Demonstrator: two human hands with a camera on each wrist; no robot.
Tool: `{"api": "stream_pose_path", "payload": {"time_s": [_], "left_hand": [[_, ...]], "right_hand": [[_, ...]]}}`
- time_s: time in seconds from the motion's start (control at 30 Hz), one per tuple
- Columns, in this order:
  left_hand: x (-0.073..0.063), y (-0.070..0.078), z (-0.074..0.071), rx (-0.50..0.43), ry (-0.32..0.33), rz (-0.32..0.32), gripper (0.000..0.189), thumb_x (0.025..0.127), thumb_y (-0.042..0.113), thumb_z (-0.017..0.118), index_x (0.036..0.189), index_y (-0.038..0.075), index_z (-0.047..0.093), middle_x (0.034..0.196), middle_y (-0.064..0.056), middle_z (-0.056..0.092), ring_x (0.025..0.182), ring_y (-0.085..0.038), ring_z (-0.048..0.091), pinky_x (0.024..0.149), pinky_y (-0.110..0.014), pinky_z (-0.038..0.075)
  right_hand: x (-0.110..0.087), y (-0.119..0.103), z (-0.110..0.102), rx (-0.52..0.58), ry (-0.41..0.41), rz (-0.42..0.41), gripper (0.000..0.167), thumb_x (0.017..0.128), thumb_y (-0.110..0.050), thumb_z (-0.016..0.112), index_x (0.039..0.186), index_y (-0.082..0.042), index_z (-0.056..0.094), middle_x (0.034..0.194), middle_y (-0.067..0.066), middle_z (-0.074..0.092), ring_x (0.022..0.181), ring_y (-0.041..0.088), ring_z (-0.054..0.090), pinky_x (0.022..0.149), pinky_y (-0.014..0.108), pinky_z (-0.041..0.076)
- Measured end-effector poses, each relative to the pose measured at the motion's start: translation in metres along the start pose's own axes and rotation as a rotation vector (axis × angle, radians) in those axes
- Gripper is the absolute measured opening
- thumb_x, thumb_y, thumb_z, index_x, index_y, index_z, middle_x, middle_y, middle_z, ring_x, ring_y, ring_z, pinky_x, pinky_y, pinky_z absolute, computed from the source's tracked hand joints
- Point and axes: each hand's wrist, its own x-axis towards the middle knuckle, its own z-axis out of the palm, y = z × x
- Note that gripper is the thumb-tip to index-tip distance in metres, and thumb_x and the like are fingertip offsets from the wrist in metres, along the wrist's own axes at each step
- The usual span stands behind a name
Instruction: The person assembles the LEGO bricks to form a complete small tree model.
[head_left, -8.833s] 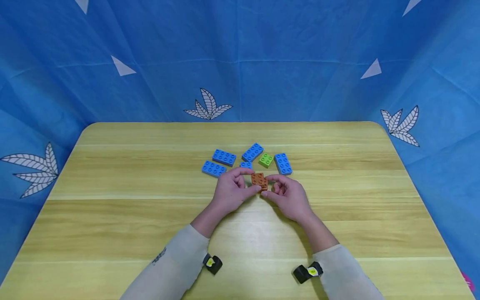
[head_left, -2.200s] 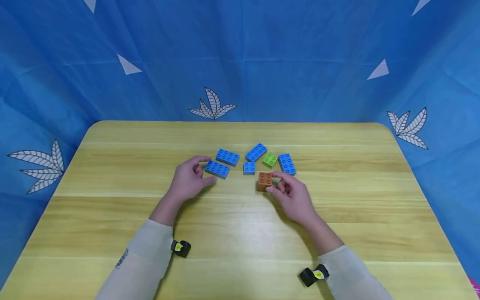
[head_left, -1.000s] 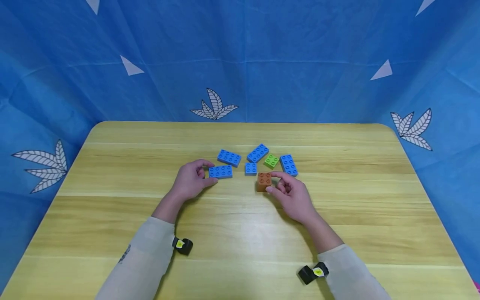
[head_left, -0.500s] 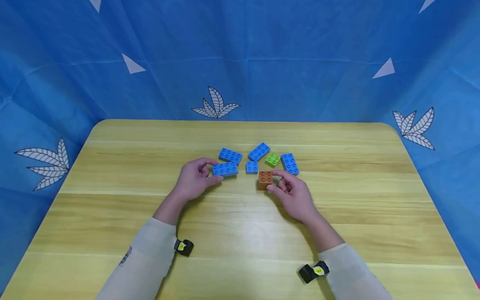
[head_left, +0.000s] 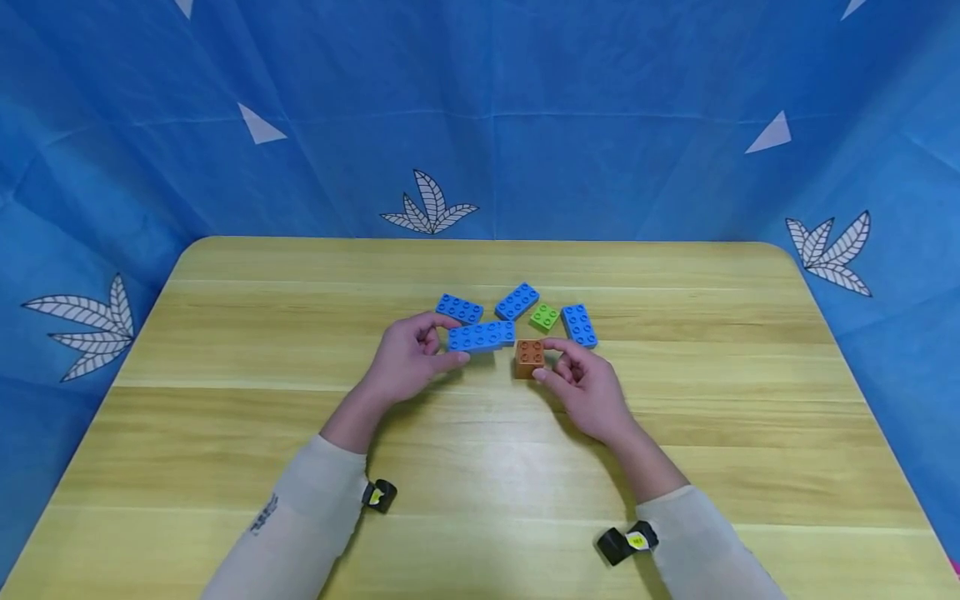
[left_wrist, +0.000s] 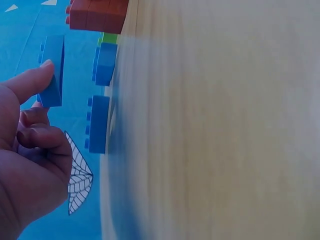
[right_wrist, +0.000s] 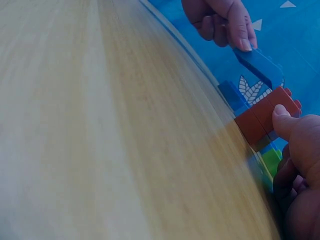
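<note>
Head view. My left grip (head_left: 411, 360) pinches a long blue brick (head_left: 474, 338) between thumb and finger, just left of mid-bench. Studs up; long axis from 9 to 3 o'clock, the 3 o'clock end canted slightly toward 2 and overlapping a small blue brick (head_left: 507, 332) in this line of sight. My right grip (head_left: 588, 392) pinches a brown stack (head_left: 529, 359), upright on the bench (head_left: 480, 500), studs up. Taken from the stack: pinched brick between 9 and 10 o'clock, near; green brick (head_left: 544, 317) at 1; right-hand blue brick (head_left: 579, 326) at 2, its long axis 11 to 5; rear blue brick (head_left: 517, 301) between 11 and 12, axis 2 to 8. Back-left blue brick (head_left: 460, 308) lies just beyond the pinched one, axis roughly 10 to 4.

Left wrist view. My thumb lies across the long blue brick. Long axis near 12 to 6 o'clock, studs toward 9; it is clear of the bench. The brown stack shows at the top edge, studs also toward 9.

Right wrist view. My thumb presses the brown stack, studs toward 2 o'clock. Above it the long blue brick slopes from 10 to 4, lower end next to the stack's top; contact: cannot tell.
</note>
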Motion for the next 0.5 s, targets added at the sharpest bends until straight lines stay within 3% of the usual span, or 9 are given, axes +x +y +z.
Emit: {"api": "stream_pose_path", "payload": {"time_s": [0.5], "left_hand": [[0.001, 0.014, 0.012, -0.032, -0.057, 0.025, 0.034, 0.085, 0.013, 0.082, 0.115, 0.008, 0.068, 0.066, -0.002, 0.041, 0.059, -0.019, 0.039, 0.062, -0.034, 0.037]], "right_hand": [[-0.001, -0.002, 0.0, 0.018, -0.002, 0.013, 0.032, 0.091, 0.001, 0.071, 0.122, 0.005, 0.063, 0.072, 0.007, 0.042, 0.062, 0.016, 0.037, 0.057, 0.025, 0.031]]}}
